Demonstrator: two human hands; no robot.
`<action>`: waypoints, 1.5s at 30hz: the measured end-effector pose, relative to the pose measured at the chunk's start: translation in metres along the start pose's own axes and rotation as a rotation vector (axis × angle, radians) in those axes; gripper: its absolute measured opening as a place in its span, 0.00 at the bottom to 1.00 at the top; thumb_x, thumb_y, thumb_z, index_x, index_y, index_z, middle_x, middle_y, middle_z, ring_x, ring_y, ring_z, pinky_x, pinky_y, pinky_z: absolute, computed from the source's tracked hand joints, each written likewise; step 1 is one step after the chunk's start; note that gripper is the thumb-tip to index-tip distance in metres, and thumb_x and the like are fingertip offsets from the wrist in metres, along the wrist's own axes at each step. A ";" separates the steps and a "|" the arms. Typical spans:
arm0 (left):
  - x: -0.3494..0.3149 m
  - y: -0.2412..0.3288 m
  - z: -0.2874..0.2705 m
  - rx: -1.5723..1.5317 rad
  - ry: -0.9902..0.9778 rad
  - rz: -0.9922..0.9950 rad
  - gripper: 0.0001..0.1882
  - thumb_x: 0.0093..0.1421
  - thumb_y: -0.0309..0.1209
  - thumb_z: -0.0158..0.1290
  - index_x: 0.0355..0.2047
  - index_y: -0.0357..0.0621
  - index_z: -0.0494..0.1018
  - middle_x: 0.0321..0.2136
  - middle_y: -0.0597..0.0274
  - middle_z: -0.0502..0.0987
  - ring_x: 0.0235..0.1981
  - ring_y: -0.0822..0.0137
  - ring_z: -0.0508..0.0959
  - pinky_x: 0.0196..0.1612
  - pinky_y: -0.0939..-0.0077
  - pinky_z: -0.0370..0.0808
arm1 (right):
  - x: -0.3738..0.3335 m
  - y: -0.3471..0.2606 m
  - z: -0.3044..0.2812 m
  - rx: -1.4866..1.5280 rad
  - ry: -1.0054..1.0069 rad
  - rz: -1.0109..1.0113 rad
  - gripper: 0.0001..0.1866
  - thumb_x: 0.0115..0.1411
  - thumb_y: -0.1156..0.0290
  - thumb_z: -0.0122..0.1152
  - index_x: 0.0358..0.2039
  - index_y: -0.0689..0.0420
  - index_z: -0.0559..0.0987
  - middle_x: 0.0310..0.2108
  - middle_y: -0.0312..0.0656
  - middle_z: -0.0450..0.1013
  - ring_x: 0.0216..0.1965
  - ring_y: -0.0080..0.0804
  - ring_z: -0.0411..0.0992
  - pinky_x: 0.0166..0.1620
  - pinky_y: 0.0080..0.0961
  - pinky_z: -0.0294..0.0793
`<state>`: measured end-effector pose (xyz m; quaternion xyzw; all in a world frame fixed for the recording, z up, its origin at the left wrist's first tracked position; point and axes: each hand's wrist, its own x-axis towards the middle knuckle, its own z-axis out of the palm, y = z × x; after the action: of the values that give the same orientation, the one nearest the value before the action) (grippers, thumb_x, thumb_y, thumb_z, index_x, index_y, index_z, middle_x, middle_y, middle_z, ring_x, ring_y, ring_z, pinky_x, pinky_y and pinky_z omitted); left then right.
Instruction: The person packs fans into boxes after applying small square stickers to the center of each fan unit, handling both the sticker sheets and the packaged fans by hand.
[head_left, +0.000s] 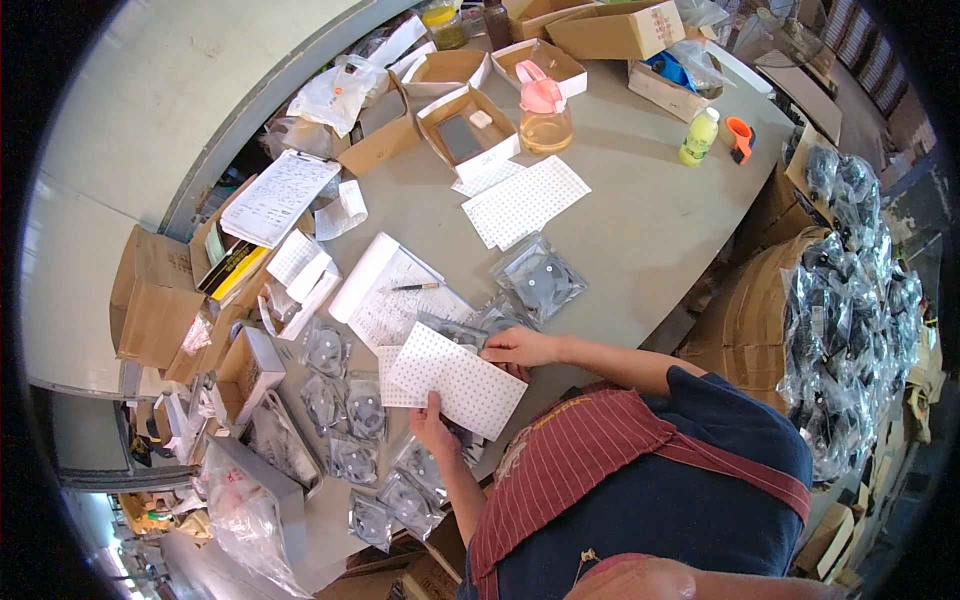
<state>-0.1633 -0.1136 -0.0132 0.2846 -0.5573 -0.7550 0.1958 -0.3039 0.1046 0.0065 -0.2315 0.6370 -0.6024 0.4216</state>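
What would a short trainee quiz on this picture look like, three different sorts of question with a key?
1. Which hand grips the lower edge of the dotted sheet?
2. True or false: the pen lies on the open notebook.
3. What colour is the lid of the jug? A green, B pink, C black.

Key: 1. The left hand. 2. True. 3. B.
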 end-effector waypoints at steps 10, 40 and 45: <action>0.005 -0.006 -0.008 -0.041 -0.011 -0.011 0.15 0.61 0.22 0.54 0.48 0.28 0.72 0.42 0.53 0.79 0.40 0.67 0.78 0.46 0.74 0.74 | -0.001 -0.006 -0.002 0.010 -0.061 0.020 0.17 0.70 0.60 0.47 0.37 0.63 0.74 0.25 0.42 0.75 0.20 0.29 0.76 0.22 0.27 0.79; -0.005 -0.024 -0.012 0.129 0.091 0.178 0.15 0.61 0.22 0.53 0.48 0.30 0.72 0.43 0.55 0.78 0.41 0.66 0.77 0.45 0.73 0.74 | 0.014 0.028 -0.096 -1.268 0.801 -0.273 0.25 0.65 0.54 0.49 0.55 0.59 0.71 0.61 0.48 0.64 0.64 0.45 0.59 0.66 0.50 0.50; -0.006 -0.022 -0.014 0.115 0.078 0.156 0.15 0.61 0.23 0.53 0.48 0.30 0.72 0.43 0.55 0.78 0.41 0.66 0.77 0.45 0.73 0.74 | -0.008 0.021 -0.088 -1.263 0.812 -0.335 0.22 0.64 0.57 0.51 0.52 0.59 0.72 0.57 0.47 0.67 0.60 0.44 0.63 0.66 0.50 0.52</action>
<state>-0.1490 -0.1135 -0.0363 0.2803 -0.6122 -0.6925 0.2590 -0.3664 0.1649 -0.0189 -0.2827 0.9213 -0.2180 -0.1544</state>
